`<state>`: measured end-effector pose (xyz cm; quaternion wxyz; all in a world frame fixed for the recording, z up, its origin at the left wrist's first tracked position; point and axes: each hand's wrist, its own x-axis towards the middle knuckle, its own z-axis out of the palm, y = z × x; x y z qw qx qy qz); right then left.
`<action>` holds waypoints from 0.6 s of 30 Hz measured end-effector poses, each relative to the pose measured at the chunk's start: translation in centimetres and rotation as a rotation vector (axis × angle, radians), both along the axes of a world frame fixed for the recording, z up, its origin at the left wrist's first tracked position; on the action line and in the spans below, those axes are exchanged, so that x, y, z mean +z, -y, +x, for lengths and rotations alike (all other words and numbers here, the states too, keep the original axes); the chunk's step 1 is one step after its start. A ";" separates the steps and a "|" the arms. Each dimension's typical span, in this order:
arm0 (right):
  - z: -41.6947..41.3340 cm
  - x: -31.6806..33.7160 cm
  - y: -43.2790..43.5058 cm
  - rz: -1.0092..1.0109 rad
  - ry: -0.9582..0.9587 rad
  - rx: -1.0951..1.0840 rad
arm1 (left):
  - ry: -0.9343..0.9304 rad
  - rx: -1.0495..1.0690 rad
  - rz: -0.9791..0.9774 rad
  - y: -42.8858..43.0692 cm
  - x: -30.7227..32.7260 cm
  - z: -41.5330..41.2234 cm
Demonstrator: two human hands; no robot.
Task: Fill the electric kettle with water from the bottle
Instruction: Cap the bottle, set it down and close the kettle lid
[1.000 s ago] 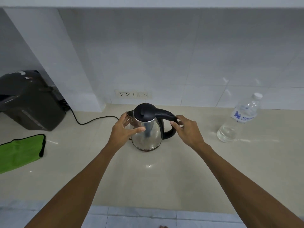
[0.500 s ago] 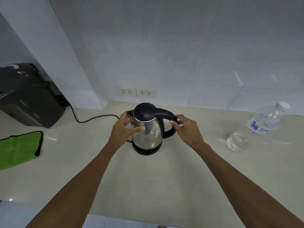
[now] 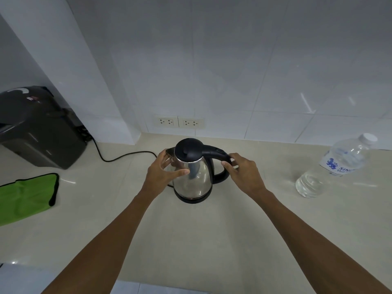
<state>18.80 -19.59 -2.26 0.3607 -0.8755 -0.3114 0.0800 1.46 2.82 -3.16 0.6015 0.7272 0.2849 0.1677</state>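
A steel electric kettle (image 3: 196, 179) with a black lid and black handle stands upright on its black base in the middle of the beige counter (image 3: 191, 240). Its lid is closed. My left hand (image 3: 162, 174) cups the kettle's left side near the spout, thumb across the steel body. My right hand (image 3: 244, 174) has its fingers on the back of the black handle. A clear water bottle (image 3: 333, 168) with a white cap and blue label stands at the right, apart from both hands, capped and partly filled.
A black appliance (image 3: 38, 128) sits at the back left, its black cord (image 3: 127, 155) running along the counter towards the kettle. A green cloth (image 3: 27, 196) lies at the left edge. Two wall sockets (image 3: 180, 122) sit behind the kettle on the tiled wall.
The kettle has come down onto its black base. Both hands keep the same hold on it. The view has tilted, so the bottle appears further right.
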 end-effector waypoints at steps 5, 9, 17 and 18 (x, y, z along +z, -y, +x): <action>-0.5 -0.8 0.7 -0.012 -0.035 -0.023 | 0.012 -0.017 0.022 0.7 -0.5 -0.3; -0.8 -0.9 0.7 -0.001 -0.041 -0.045 | 0.001 -0.030 0.035 0.6 -0.5 -0.3; -0.4 0.2 0.7 -0.026 -0.232 -0.066 | -0.010 -0.028 0.041 0.9 -0.9 -0.2; 0.0 0.7 0.7 -0.028 -0.344 -0.073 | -0.011 -0.030 0.044 0.8 -0.9 -0.3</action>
